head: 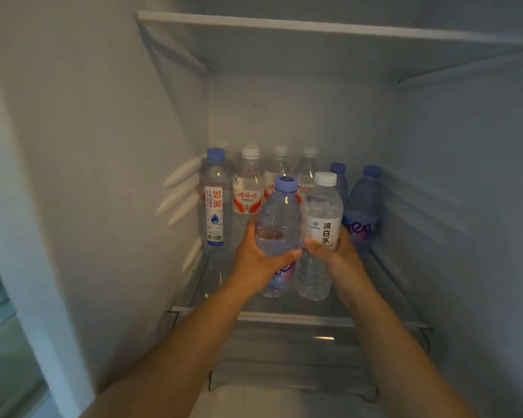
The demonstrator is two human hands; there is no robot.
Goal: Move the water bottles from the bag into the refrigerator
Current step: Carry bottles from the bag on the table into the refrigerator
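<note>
Inside the refrigerator, its glass shelf carries a row of bottles. The left hand grips a blue-capped bottle, the right hand a white-capped bottle. Both look full, so probably heavy, thin-walled and slick; mid-body holds suit.

Dim, cool blue-grey light throughout, no lit source in view, refrigerator back wall hazy and soft, rear bottles faintly blurred, small glare streak at 6 o'clock on drawer front, wide-angle bowing at 9 and 3 o'clock edges, forearms darkly shaded
</note>
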